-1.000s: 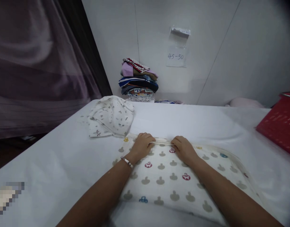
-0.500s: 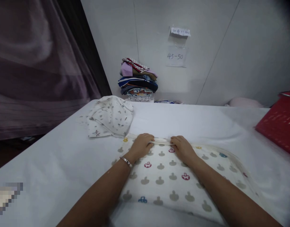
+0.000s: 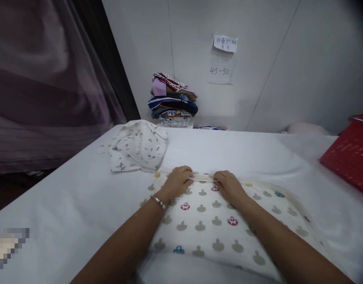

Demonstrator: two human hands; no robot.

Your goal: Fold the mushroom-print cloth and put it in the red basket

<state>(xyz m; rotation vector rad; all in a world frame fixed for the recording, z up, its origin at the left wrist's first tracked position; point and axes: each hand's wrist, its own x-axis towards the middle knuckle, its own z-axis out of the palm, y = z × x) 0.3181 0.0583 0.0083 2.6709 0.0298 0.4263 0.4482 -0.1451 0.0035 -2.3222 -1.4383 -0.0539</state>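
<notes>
A cream cloth (image 3: pixel 205 217) printed with grey, red, blue and yellow mushroom-like shapes lies spread on the white-covered table in front of me. My left hand (image 3: pixel 178 182) grips its far edge left of the middle, with the fingers curled over the bound hem. On the same edge, a short gap to the right, my right hand (image 3: pixel 228 185) also has its fingers closed on the hem. Between the two hands the edge shows several stacked layers. A bracelet (image 3: pixel 158 201) circles my left wrist.
A crumpled white cloth with small leaf prints (image 3: pixel 140 146) rests at the table's back left. Behind the table stands a pile of folded clothes (image 3: pixel 173 98) against the wall. A red basket (image 3: pixel 350 154) sits at the right, and a mauve curtain (image 3: pixel 45 86) hangs at the left.
</notes>
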